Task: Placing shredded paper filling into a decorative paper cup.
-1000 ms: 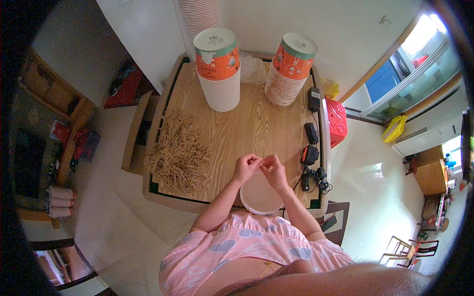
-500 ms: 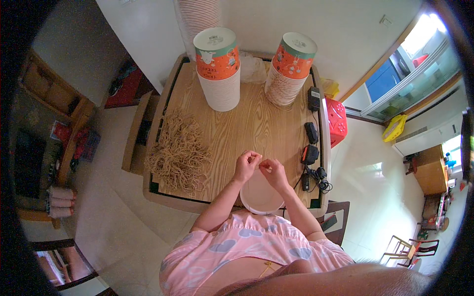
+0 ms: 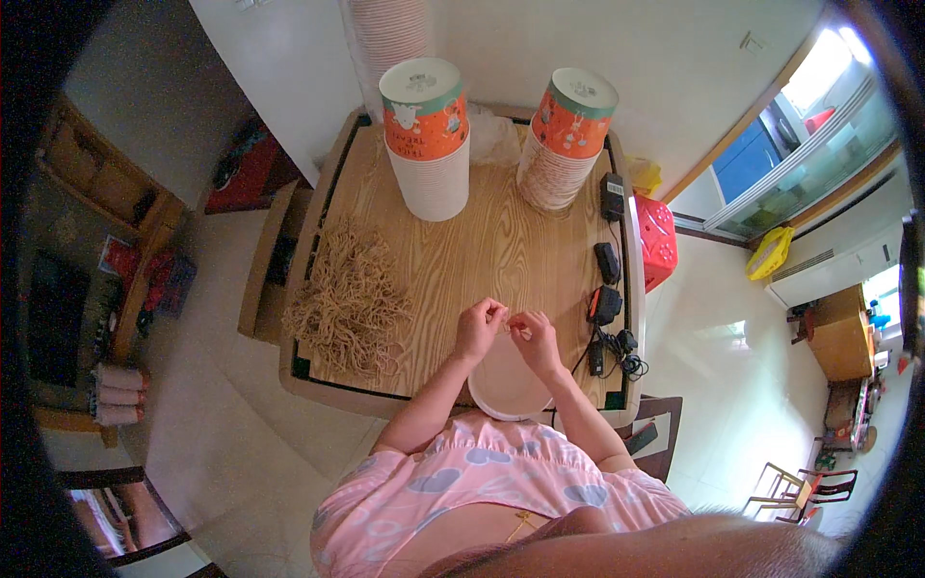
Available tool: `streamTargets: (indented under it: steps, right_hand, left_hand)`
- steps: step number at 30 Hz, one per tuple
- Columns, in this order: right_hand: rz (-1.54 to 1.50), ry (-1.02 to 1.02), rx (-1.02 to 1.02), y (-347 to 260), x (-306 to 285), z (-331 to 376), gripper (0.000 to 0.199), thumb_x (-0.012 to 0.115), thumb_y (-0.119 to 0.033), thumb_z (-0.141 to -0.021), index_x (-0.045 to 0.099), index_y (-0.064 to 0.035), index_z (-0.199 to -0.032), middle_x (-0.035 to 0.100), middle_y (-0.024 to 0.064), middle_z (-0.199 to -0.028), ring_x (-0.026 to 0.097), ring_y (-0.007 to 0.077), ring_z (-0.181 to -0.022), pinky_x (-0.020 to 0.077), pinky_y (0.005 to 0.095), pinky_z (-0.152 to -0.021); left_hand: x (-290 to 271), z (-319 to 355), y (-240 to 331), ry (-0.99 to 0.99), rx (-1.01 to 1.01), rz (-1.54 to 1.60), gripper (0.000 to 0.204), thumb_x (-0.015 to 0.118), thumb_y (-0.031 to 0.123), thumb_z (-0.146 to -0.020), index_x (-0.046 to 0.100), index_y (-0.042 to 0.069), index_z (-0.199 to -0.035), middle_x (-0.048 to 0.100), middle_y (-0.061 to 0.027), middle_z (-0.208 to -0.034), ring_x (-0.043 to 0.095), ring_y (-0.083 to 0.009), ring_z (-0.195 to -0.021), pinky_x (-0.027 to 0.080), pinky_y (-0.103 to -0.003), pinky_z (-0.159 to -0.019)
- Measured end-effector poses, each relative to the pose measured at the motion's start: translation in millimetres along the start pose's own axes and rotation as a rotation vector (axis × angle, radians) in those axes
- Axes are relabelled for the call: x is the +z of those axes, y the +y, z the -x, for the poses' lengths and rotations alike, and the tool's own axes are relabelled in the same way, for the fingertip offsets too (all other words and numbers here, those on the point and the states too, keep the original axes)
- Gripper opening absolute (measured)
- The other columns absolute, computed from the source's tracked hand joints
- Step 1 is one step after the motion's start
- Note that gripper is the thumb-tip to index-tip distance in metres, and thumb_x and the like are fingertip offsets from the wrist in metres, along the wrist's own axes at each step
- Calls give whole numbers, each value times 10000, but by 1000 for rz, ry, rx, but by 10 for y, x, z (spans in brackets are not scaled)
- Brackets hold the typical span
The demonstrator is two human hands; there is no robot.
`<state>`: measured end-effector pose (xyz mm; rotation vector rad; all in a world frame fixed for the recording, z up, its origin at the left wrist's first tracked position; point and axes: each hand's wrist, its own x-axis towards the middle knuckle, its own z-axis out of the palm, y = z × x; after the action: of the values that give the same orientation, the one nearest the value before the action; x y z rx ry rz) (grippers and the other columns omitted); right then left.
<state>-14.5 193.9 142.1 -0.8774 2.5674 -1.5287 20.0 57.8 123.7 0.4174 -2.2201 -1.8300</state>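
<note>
Overhead view of a wooden table [image 3: 501, 241] with a person seated at its near edge, forearms entering from below. The left hand [image 3: 479, 328] and right hand [image 3: 533, 339] meet just above a white lid [image 3: 503, 385], which lies at the table's near edge, directly in front of the person. The fingertips of both hands are drawn together, pinching a short tan string [image 3: 508, 325] that spans the small gap between them; the string is too thin to show whether it is knotted or looped. Both hands hover over the far part of the lid; whether they touch it cannot be told.

On the left of the table lies a loose heap of strings [image 3: 349, 299], tan and tangled, well apart from the hands. At the far edge stand two tall stacks of paper cups: the left stack [image 3: 426, 140] is white below with an orange band near its top, and the right stack [image 3: 567, 140] leans slightly and shows ribbed rims below its orange top. A crumpled clear bag [image 3: 493, 135] sits between them against the wall.

Along the right edge of the table lie black chargers [image 3: 607, 279] with coiled cables. A red stool [image 3: 655, 241] stands on the floor just right of the table.
</note>
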Motion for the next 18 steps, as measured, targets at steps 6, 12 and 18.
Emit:
streamTargets:
  steps: [6, 12, 18]
  right_hand:
    - [122, -29, -26, -26, 4, -12, 91, 589, -25, -690, 603, -44, -777, 568, 98, -728, 539, 273, -736, 446, 346, -666]
    - [117, -4, -10, -20, 28, 1, 85, 636, -74, -678, 614, -40, -754, 589, 98, -751, 547, 275, -741, 452, 356, -657]
    - [110, -41, 32, -32, 41, -44, 91, 651, -91, -674, 606, -37, -731, 593, 107, -758, 554, 275, -728, 453, 359, -659]
  left_hand:
    - [18, 21, 118, 81, 93, -271, 109, 594, 119, -788, 574, 12, -780, 609, -97, -717, 588, -189, -619, 458, -299, -577]
    - [28, 4, 72, 101, 58, -169, 105, 596, 119, -795, 574, 20, -765, 592, -64, -636, 557, -140, -554, 444, -279, -530]
    - [51, -16, 63, 130, 13, -45, 116, 606, 137, -796, 582, 31, -757, 582, -35, -612, 529, -112, -532, 432, -267, -514]
